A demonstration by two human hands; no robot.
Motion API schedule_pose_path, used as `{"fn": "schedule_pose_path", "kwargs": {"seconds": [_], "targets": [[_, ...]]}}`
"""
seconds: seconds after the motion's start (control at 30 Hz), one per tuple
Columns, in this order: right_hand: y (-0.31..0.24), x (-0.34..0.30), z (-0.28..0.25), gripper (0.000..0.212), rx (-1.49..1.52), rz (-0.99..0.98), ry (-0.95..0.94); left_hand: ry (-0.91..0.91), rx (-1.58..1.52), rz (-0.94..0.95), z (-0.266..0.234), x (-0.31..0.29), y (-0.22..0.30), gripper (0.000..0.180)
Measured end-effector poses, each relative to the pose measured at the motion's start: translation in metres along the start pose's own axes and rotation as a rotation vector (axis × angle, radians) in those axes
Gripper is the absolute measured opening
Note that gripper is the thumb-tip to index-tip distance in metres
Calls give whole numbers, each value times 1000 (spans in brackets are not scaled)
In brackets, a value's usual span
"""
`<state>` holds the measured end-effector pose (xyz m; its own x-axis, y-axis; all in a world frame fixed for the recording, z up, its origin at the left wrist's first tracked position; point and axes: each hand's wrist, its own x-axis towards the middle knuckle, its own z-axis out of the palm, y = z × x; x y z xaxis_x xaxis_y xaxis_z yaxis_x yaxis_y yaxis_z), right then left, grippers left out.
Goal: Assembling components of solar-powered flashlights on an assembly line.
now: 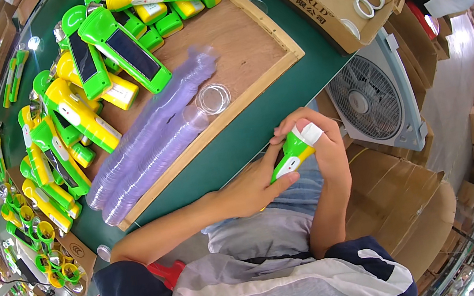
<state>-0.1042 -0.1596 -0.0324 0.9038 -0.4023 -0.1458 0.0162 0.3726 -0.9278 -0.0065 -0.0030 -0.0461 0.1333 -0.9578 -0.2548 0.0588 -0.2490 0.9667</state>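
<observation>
Above my lap, near the table's front edge, I hold a green and yellow flashlight [291, 153]. My left hand [255, 183] is closed around its handle, thumb along the near side. My right hand [327, 145] grips the head end, fingers curled over it. A white piece [310, 132] shows at the head, partly covered by my fingers; I cannot tell whether it is fully seated. On the wooden tray [266, 75] lie two long rows of stacked transparent discs [152, 140], with a few loose discs [213, 98] beside them.
Many green and yellow flashlights [83, 113] lie heaped on the tray's far and left parts. A cardboard box [320, 8] with white rings [363, 7] stands at the far right. A fan [365, 96] and a large carton [404, 202] are to my right.
</observation>
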Motion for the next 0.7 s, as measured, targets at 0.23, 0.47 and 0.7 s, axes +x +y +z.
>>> {"fn": "schedule_pose_path", "kwargs": {"seconds": [0.23,0.47,0.7], "targets": [[-14,0,4,36,-192,-336,-237,-690,-967,-388,-15,-4,13,57],[-7,-8,2,35,-365,123,-52,-208,-326,-272,3,-2,12,33],[-6,3,3,57,-64,-361,-334,-585,-814,-334,-6,-7,11,33]]}}
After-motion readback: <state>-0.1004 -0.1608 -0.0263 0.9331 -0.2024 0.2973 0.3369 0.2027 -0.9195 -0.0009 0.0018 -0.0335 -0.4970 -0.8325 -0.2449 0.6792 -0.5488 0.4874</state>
